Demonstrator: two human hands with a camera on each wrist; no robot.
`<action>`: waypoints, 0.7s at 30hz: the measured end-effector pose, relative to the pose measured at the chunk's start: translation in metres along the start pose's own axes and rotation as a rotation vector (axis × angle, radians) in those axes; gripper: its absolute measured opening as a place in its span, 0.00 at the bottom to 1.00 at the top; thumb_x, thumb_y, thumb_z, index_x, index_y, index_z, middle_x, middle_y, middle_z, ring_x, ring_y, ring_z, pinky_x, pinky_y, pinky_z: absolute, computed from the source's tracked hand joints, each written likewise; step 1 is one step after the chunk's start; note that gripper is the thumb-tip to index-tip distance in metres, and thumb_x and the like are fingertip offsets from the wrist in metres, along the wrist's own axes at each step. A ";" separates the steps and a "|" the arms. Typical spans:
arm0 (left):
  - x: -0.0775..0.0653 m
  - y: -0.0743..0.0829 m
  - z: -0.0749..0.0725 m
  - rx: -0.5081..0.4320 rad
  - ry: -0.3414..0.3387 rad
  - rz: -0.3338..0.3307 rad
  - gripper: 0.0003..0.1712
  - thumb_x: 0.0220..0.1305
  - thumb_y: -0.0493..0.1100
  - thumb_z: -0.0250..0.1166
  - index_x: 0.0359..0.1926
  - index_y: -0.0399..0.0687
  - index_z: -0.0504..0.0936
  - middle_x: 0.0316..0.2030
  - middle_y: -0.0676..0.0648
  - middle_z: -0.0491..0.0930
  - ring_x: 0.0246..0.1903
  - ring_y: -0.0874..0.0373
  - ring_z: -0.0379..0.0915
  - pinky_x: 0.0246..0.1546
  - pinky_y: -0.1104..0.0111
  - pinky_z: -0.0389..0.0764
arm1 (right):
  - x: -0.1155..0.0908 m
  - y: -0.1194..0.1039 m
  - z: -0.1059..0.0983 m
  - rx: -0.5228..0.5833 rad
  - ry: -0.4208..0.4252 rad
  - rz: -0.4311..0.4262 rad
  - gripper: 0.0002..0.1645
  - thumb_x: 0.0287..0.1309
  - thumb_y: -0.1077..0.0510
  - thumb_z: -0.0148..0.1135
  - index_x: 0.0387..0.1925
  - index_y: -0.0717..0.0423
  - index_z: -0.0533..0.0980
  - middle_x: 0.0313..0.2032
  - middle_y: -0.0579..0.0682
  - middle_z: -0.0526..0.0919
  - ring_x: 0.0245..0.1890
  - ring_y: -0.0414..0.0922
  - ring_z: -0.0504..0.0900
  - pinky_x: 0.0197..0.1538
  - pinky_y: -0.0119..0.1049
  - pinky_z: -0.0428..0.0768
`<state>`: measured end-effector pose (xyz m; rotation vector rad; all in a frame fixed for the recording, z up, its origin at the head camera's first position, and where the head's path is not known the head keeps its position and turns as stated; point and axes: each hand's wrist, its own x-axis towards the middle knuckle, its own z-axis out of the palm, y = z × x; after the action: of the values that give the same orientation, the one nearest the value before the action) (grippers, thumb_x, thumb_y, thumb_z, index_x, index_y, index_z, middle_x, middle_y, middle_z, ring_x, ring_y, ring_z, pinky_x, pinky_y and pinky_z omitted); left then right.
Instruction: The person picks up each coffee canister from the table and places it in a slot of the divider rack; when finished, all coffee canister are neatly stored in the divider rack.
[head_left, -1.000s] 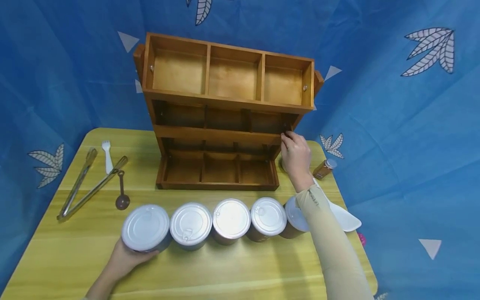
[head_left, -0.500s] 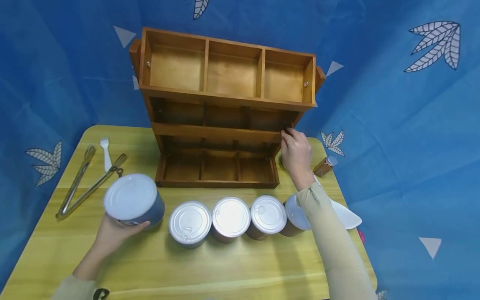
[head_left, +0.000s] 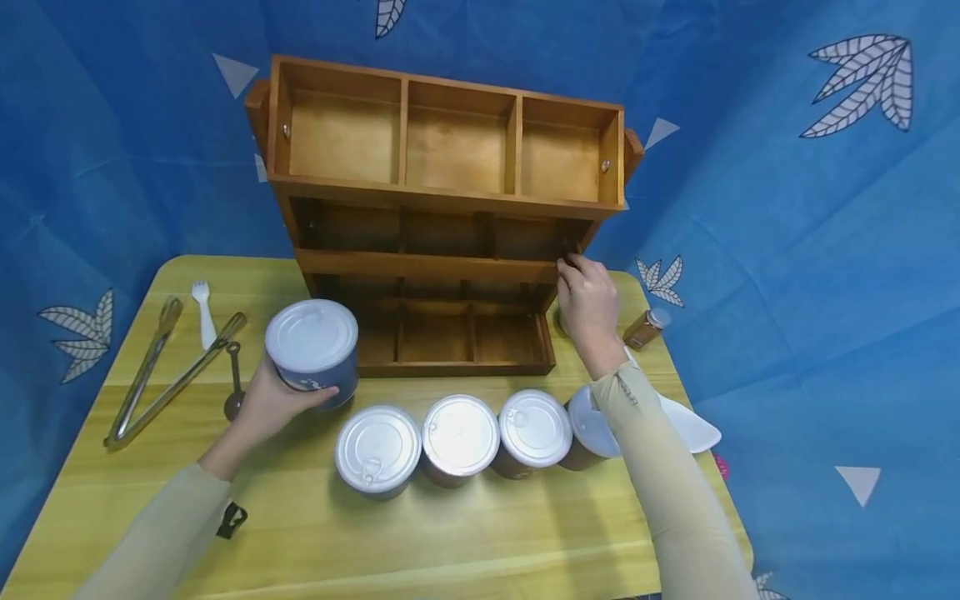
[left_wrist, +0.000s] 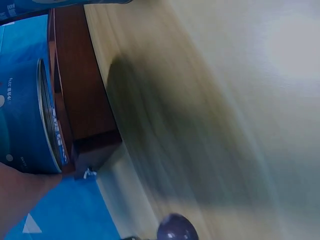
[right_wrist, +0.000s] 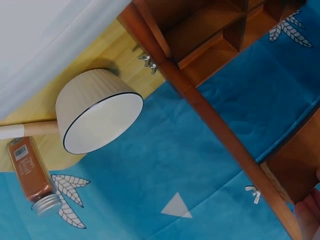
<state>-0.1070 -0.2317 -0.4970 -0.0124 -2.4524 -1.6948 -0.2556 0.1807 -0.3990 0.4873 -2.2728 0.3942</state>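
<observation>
My left hand (head_left: 270, 404) grips a blue can (head_left: 311, 337) with a whitish lid, held upright above the table. In the head view the can overlaps the lower left corner of a three-tier wooden shelf (head_left: 450, 193). The left wrist view shows the can (left_wrist: 22, 117) beside the shelf's dark wood, with the thumb along its side. My right hand (head_left: 590, 304) pinches the right end of the shelf's middle tier, fingertips at its front rail. Several other lidded cans stand in a row before the shelf, such as the leftmost can (head_left: 377, 450).
At left lie metal tongs (head_left: 142, 375), a white fork (head_left: 204, 315) and a brown spoon (head_left: 234, 375). At right are a small brown bottle (head_left: 645, 329) and a white spoon-shaped piece (head_left: 690, 425). A white saucepan (right_wrist: 100, 112) shows in the right wrist view.
My left hand has lifted the blue can from the left end of the row and carried it forward toward the shelf. My right hand keeps its place on the middle tier.
</observation>
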 end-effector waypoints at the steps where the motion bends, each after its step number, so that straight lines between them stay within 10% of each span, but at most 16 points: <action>1: 0.004 0.000 0.002 -0.017 -0.007 -0.002 0.68 0.40 0.33 0.81 0.76 0.62 0.47 0.67 0.39 0.64 0.65 0.55 0.63 0.71 0.50 0.63 | 0.000 0.000 0.000 -0.002 0.004 0.001 0.10 0.61 0.65 0.62 0.40 0.63 0.86 0.44 0.61 0.88 0.43 0.58 0.85 0.49 0.50 0.83; 6: 0.020 -0.002 0.013 -0.057 -0.015 -0.004 0.68 0.40 0.33 0.80 0.76 0.56 0.46 0.68 0.36 0.63 0.67 0.39 0.60 0.70 0.41 0.60 | 0.000 0.001 -0.001 -0.009 0.007 -0.003 0.10 0.61 0.65 0.61 0.41 0.63 0.86 0.44 0.61 0.88 0.42 0.59 0.84 0.48 0.50 0.83; 21: 0.062 -0.007 0.042 -0.022 -0.009 -0.105 0.71 0.45 0.41 0.80 0.78 0.49 0.38 0.71 0.33 0.57 0.70 0.35 0.56 0.71 0.39 0.59 | 0.002 0.000 -0.003 -0.030 0.002 -0.009 0.10 0.61 0.65 0.61 0.40 0.62 0.86 0.42 0.59 0.89 0.42 0.57 0.85 0.48 0.48 0.84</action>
<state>-0.1740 -0.1998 -0.5095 0.1085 -2.4815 -1.7669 -0.2552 0.1815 -0.3961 0.4812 -2.2705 0.3558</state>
